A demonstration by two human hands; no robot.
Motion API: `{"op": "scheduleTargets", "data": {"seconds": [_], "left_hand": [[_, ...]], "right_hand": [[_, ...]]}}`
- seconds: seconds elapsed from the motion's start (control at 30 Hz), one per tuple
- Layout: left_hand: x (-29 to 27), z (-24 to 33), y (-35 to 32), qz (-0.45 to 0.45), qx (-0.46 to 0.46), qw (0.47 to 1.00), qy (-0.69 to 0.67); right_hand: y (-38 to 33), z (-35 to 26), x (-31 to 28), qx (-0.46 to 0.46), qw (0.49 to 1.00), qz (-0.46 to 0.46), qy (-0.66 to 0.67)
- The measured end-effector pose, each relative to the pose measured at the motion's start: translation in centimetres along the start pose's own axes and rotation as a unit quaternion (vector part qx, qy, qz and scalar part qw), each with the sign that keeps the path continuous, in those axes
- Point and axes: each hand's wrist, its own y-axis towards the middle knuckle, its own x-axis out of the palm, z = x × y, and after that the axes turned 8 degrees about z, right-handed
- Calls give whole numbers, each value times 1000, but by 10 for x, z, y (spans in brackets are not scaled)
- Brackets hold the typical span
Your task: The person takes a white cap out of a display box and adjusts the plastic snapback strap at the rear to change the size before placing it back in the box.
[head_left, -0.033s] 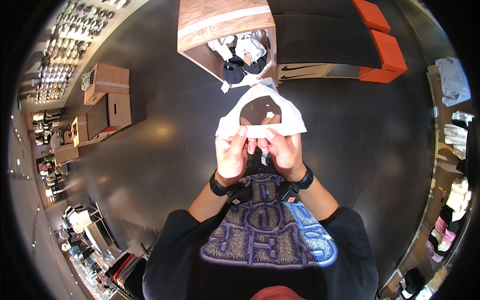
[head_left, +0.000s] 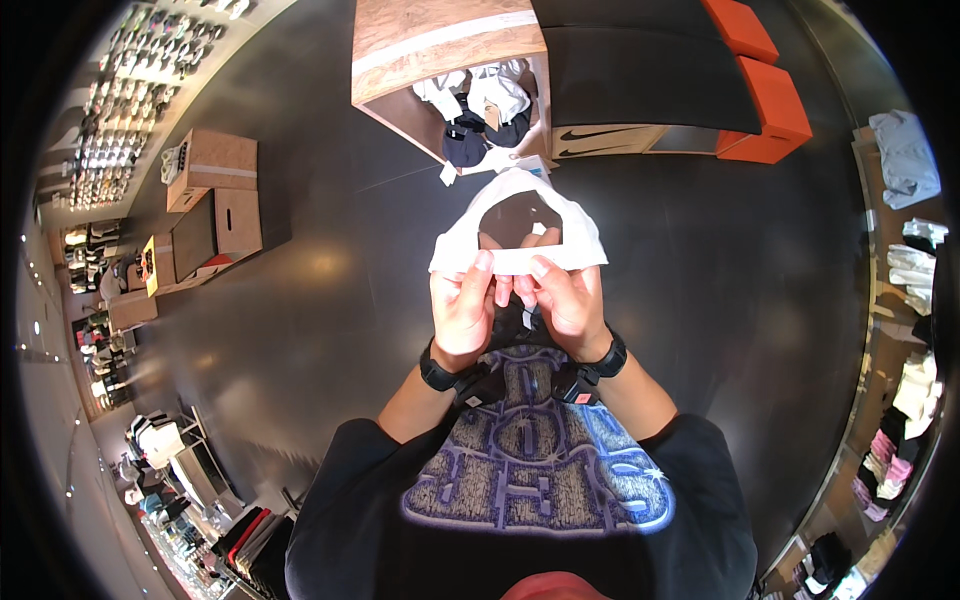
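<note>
A white cap is held up in front of my chest, with the arched opening at its back facing me. My left hand grips the left part of the band under that opening, thumb on the near side. At the right part of the same band, my right hand pinches with its thumb on top. Fingertips of both hands come close together below the band, and some fingers show through the opening. A white tag hangs just under my hands.
Ahead stands a wooden cube whose open side holds several white and dark caps. A black-topped bench and orange boxes adjoin it. Cardboard-coloured boxes stand at left. Shelves of folded clothes line the right.
</note>
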Motion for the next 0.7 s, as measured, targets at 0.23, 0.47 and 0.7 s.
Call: {"op": "scheduleTargets", "data": {"seconds": [0.23,0.47,0.7], "left_hand": [[10,10,2,49,36,995,73],[16,23,11,71,-85,989,-94],[-1,32,61,7,-90,989,-119]], "right_hand": [[3,-8,6,5,997,-51,-52],[14,-17,17,93,994,-39,45],[57,-2,17,42,994,-18,-100]]}}
